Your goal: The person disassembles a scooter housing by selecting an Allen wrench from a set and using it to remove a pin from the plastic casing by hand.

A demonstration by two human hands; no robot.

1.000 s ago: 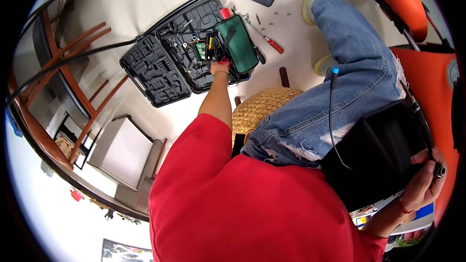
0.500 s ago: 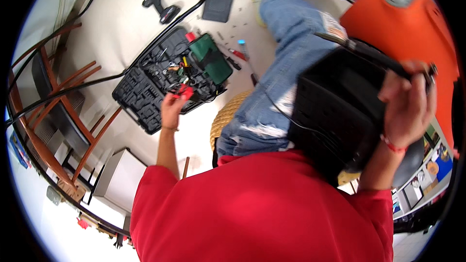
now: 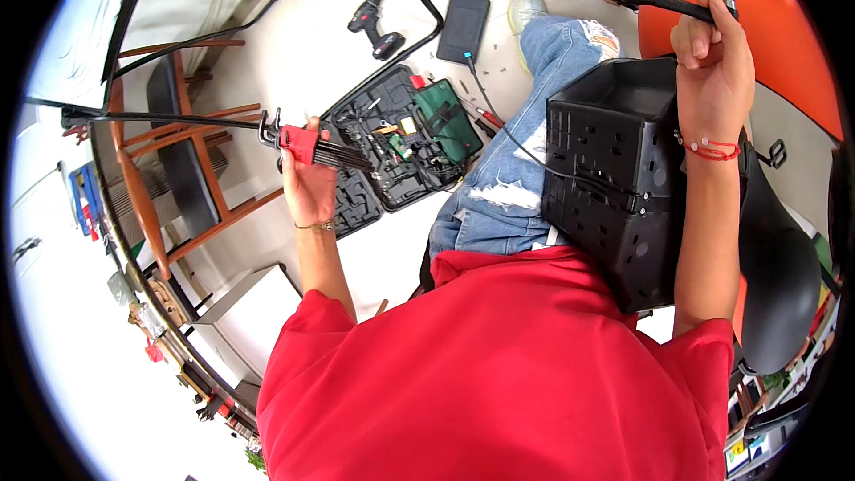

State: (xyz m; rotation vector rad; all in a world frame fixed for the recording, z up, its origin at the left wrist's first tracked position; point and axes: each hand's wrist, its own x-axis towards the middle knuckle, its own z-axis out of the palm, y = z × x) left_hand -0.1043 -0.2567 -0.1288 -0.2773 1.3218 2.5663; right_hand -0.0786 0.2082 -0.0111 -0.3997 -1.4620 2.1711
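Note:
My left hand [image 3: 307, 183] holds a red holder of black hex keys [image 3: 300, 144] out over the open tool case [image 3: 358, 200]. My right hand [image 3: 715, 71] is raised at the upper right, fingers curled round a slim black bar-like tool [image 3: 663, 2] with a metal tip pointing left. A black perforated plastic box [image 3: 592, 223] rests by my right forearm, against my jeans. A black cable with a blue-tipped end [image 3: 468, 57] runs across the jeans and the box. The tool case contains assorted tools and a green pouch [image 3: 450, 125].
A cordless drill [image 3: 374, 27], a dark flat rectangular item [image 3: 461, 27], small loose bits and a red-handled screwdriver [image 3: 488, 113] lie on the floor. An orange scooter body [image 3: 757, 53] with a black seat [image 3: 779, 294] is at my right. Wooden chairs [image 3: 160, 98] stand at the left.
My left hand has lifted the red hex key set out of the case toward me. My right hand has risen with the black tool, which now points left.

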